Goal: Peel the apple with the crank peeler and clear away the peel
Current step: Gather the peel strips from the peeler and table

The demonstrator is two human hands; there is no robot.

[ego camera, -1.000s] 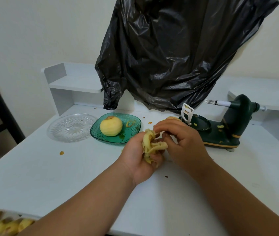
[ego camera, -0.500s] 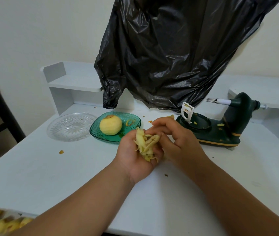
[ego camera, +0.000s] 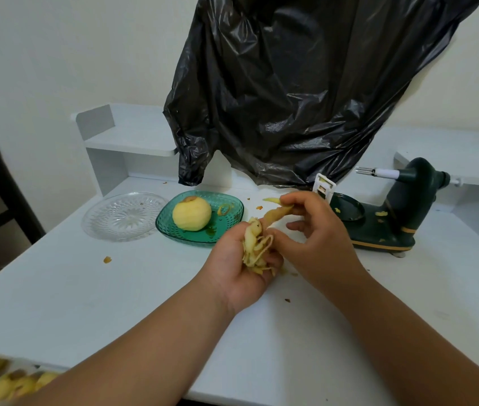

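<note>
Clearing step: left hand (ego camera: 239, 259) is clutching bunched peel (ego camera: 257, 249); right hand (ego camera: 314, 230) fingers are pinching its strip, next needing binning.

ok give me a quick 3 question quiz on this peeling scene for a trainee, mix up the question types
1. True or false: the peeled apple is mounted on the prongs of the crank peeler.
2. Multiple choice: what does the left hand hold? A) a knife B) a bunch of apple peel C) the clear glass plate
3. Fill in: the right hand pinches a peel strip beside the ____ bag hanging over the table.

Key
1. False: it sits on the green plate; the prongs are bare.
2. B
3. black
</note>
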